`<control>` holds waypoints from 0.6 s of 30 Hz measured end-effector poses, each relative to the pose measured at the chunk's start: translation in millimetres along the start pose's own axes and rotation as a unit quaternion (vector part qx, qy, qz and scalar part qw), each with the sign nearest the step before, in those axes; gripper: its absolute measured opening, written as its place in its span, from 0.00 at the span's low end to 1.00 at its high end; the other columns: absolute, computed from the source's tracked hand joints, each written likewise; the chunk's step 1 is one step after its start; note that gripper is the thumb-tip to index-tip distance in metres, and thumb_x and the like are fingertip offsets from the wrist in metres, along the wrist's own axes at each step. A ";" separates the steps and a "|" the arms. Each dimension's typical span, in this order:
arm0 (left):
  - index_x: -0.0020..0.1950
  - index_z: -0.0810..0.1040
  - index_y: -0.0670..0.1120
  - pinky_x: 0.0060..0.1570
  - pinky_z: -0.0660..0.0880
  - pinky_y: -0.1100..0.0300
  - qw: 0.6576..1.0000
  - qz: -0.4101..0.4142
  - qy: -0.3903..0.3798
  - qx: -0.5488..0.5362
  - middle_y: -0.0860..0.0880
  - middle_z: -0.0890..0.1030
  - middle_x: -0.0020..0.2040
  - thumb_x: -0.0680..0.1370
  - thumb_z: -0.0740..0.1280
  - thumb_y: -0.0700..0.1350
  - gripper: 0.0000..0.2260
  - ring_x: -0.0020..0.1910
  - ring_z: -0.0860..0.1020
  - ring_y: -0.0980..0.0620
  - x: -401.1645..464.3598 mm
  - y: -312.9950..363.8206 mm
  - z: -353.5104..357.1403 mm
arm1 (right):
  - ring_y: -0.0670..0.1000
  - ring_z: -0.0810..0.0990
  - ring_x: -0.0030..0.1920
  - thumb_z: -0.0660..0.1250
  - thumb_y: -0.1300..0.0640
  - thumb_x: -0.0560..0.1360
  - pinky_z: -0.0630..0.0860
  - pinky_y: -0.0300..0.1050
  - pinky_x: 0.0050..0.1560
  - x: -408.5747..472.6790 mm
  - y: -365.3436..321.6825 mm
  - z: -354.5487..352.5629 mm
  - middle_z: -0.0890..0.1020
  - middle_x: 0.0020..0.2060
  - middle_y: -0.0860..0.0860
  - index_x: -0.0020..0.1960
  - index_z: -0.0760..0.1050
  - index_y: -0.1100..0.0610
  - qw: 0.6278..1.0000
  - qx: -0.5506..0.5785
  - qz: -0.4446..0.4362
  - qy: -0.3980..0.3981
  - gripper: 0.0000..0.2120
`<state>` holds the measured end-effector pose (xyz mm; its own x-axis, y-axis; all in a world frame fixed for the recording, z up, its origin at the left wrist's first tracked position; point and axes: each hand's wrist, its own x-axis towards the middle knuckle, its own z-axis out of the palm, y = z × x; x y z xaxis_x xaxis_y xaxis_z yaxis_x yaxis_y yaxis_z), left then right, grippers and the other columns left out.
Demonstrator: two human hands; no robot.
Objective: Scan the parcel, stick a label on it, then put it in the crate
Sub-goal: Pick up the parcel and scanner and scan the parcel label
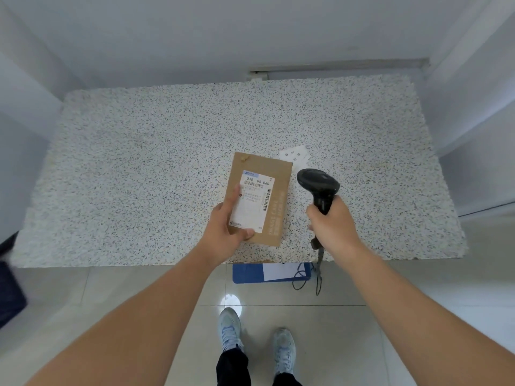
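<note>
A flat brown cardboard parcel (276,176) lies over the speckled table (139,168) near its front edge, with a white barcode shipping sticker (255,201) on its top face. My left hand (225,229) grips the parcel's near left corner, thumb on the sticker. My right hand (331,224) is closed around the handle of a black barcode scanner (319,183), whose head sits just right of the parcel. A small white label slip (295,156) lies on the table beyond the parcel's far right corner.
A blue crate (245,274) with a white sheet inside stands on the tiled floor under the table's front edge. The scanner's cable (319,274) hangs down beside it. A dark object (8,288) sits at the far left. White walls close in the table.
</note>
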<state>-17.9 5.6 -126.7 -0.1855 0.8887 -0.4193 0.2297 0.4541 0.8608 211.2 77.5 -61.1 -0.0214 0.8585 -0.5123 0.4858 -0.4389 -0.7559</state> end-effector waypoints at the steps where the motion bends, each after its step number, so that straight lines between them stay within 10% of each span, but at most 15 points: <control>1: 0.78 0.55 0.74 0.53 0.84 0.48 1.000 -0.001 0.012 0.000 0.47 0.68 0.69 0.74 0.74 0.33 0.49 0.66 0.73 0.46 -0.8 0.4 2.9 | 0.65 0.85 0.52 0.66 0.58 0.81 0.77 0.47 0.39 -7.9 -4.5 -0.3 0.77 0.41 0.55 0.55 0.74 0.59 1.000 0.002 -0.005 -0.005 0.06; 5: 0.80 0.52 0.72 0.62 0.80 0.47 0.997 0.024 0.066 -0.008 0.48 0.70 0.71 0.74 0.73 0.38 0.47 0.69 0.73 0.49 3.6 0.2 15.5 | 0.64 0.84 0.47 0.65 0.58 0.81 0.76 0.50 0.42 -29.9 -18.4 2.9 0.77 0.42 0.55 0.55 0.73 0.60 0.999 0.014 -0.021 -0.039 0.06; 9: 0.82 0.50 0.65 0.56 0.71 0.78 0.991 0.049 0.120 -0.012 0.46 0.65 0.70 0.76 0.71 0.34 0.46 0.63 0.70 0.63 1.0 8.2 30.5 | 0.54 0.79 0.42 0.64 0.57 0.82 0.76 0.50 0.42 -43.5 -26.0 7.7 0.75 0.41 0.54 0.56 0.73 0.62 0.997 0.029 -0.023 -0.070 0.08; 13: 0.78 0.47 0.75 0.66 0.76 0.53 0.984 0.082 0.155 0.003 0.46 0.60 0.73 0.77 0.70 0.34 0.48 0.68 0.70 0.47 2.1 7.5 34.9 | 0.53 0.78 0.42 0.63 0.57 0.83 0.76 0.49 0.41 -53.9 -30.5 7.6 0.75 0.40 0.54 0.56 0.73 0.60 0.995 0.042 -0.023 -0.083 0.06; 18: 0.79 0.47 0.73 0.65 0.74 0.62 0.987 0.079 0.138 -0.013 0.49 0.58 0.74 0.81 0.64 0.32 0.44 0.71 0.68 0.50 -4.8 2.5 30.1 | 0.52 0.80 0.43 0.63 0.54 0.84 0.80 0.45 0.39 -65.3 -32.0 9.8 0.77 0.43 0.54 0.55 0.72 0.56 0.994 0.039 -0.011 -0.097 0.05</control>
<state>12.3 4.4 -131.3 -0.4039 0.8956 -0.1865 0.2533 0.3054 0.9179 188.5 32.9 -7.6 -0.2028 0.8040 -0.5590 0.4134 -0.4472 -0.7932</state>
